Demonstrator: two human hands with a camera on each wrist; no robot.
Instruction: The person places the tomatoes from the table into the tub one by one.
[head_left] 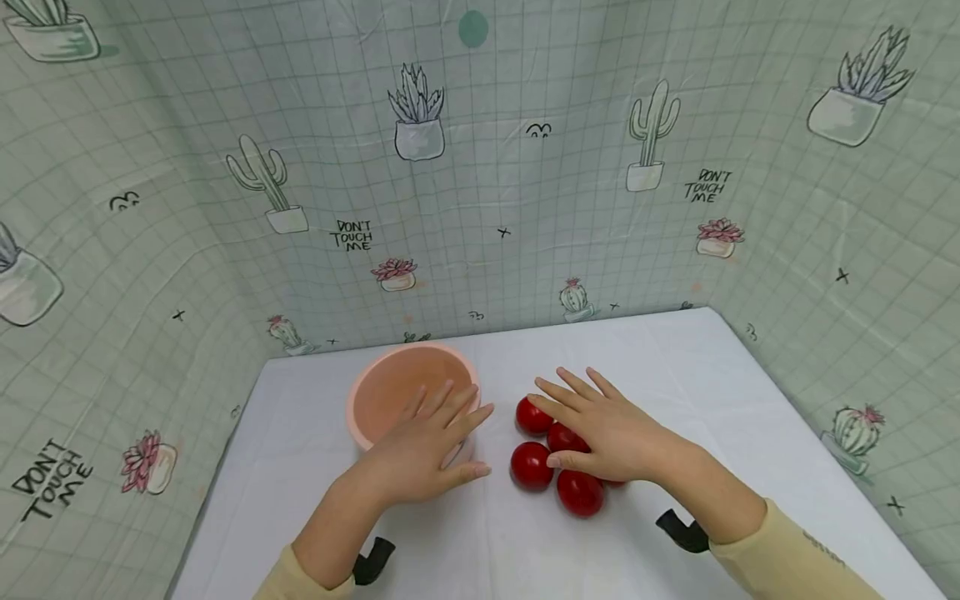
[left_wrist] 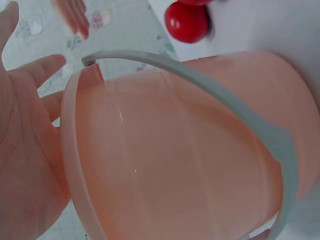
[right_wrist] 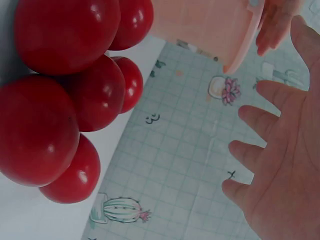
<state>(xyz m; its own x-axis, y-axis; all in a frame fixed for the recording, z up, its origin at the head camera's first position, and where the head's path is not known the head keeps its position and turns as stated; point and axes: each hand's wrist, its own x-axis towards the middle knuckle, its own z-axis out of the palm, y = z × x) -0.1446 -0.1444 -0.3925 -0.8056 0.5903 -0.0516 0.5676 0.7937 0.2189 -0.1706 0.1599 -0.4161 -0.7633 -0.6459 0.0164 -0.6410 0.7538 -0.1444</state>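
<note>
A peach-coloured plastic bucket (head_left: 358, 400) stands upright on the left half of the table, its grey handle (left_wrist: 215, 92) hanging down along the side. Over the bucket's near right rim is my left hand (head_left: 420, 454), fingers spread, palm down; in the left wrist view its palm lies right at the rim. Several glossy red balls (head_left: 531, 467) lie clustered to the right of the bucket. My right hand (head_left: 618, 433) hovers above them with spread fingers and holds nothing, overlapping some of them in the head view. The right wrist view shows its palm (right_wrist: 285, 170) apart from the balls.
A white cloth (head_left: 517, 558) covers the table. Behind and at both sides hangs a pale green checked curtain (head_left: 480, 192) printed with cacti and potted plants. Black straps (head_left: 684, 532) show at both wrists.
</note>
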